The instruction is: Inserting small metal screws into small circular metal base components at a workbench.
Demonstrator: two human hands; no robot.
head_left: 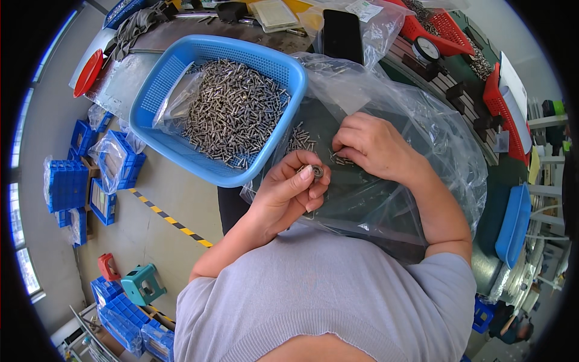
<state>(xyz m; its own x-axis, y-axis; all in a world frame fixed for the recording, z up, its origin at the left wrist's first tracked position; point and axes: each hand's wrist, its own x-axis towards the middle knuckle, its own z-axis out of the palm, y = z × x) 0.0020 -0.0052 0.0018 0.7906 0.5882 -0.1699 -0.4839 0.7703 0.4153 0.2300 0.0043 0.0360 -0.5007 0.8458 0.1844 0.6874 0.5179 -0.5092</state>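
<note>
- Grey knit fabric of the person's top fills the near edge, both forearms rising from it toward the table (422, 78).
- Nearest, the left hand (288, 190) has its grip narrow, thumb and fingers pinched on a small round metal ring (317, 171) held up end-on, its hole facing the camera.
- Just beyond and to the right, the right hand (375, 146) lies knuckles-up on a clear plastic bag (422, 157); its fingers are curled down on a few small metal pins (342, 160), but whether any are pinched I cannot tell.
- Those pins lie up and to the right of the ring, near it, so the right hand is the closer one; their long axes run roughly left-right.
- A second loose cluster of pins (300, 140) lies on the bag beside the basket.
- Farther left, a blue plastic basket (158, 84) holds a heap of the same pins (235, 111), lying every way.
- Farthest, red trays (443, 27) and a round dial gauge (426, 49).
</note>
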